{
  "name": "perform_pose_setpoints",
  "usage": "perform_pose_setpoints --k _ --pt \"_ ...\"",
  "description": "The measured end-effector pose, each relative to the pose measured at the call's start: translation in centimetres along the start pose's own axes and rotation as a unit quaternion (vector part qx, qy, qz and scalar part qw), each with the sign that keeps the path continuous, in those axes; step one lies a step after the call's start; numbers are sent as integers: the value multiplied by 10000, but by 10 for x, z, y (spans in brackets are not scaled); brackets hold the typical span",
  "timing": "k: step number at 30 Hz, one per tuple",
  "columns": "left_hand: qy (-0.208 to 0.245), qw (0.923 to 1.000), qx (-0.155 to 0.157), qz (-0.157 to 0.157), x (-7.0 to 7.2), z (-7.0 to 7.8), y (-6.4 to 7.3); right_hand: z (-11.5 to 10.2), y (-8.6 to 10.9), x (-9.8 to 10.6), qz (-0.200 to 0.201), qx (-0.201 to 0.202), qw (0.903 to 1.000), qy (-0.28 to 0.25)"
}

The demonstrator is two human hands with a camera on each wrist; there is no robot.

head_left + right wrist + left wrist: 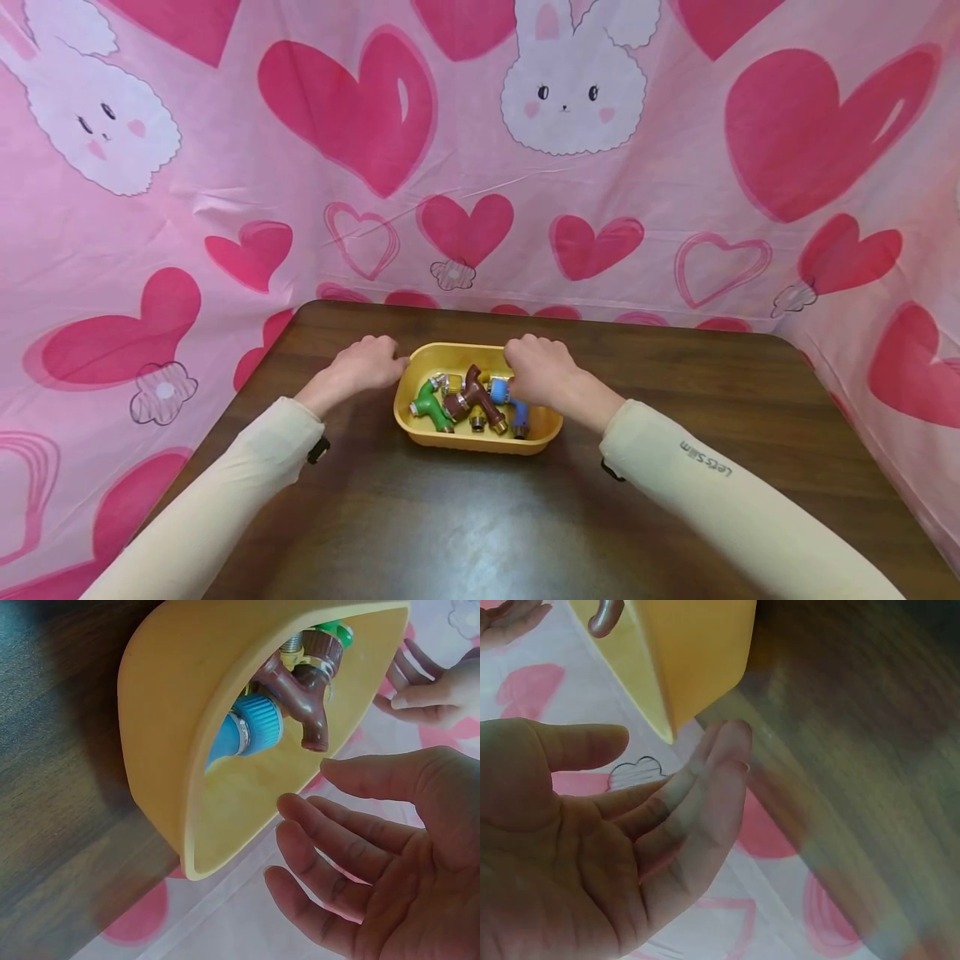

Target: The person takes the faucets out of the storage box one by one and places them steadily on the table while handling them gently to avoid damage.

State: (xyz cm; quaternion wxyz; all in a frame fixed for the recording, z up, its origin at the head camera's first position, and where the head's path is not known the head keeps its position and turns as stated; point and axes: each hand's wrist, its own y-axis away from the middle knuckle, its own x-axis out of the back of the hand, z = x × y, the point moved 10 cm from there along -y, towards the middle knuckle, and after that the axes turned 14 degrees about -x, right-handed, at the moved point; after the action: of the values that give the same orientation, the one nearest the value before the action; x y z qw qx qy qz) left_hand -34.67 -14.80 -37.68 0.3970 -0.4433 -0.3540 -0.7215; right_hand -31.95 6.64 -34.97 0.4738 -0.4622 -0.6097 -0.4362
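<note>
A yellow plastic tub sits on the wooden table with several Y-shaped pipe fittings in it. A brown fitting lies across the middle, partly over a yellow one. At the tub's left is a green fitting; a blue one lies at its right. My left hand is beside the tub's left end, thumb apart from loosely bent fingers, holding nothing. By the far right rim hovers my right hand, its fingers relaxed and apart from the tub in the right wrist view.
The dark wooden table extends around the tub. Pink cloth with hearts and rabbits hangs behind the table and along both sides. Pale sleeves cover both forearms.
</note>
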Motion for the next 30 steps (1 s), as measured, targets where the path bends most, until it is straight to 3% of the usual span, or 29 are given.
perform_pose_setpoints --k 5,13,30 --pt "498 9986 -83 -183 -8 -1 1 -4 -2 -2 -66 11 10000 -19" --pt "1248 9914 99 -393 -24 -10 0 -5 -2 -7 -186 -29 9998 -27" --pt "1651 9838 -10 -701 -34 -9 -4 -5 -8 -17 -592 -59 9980 -192"
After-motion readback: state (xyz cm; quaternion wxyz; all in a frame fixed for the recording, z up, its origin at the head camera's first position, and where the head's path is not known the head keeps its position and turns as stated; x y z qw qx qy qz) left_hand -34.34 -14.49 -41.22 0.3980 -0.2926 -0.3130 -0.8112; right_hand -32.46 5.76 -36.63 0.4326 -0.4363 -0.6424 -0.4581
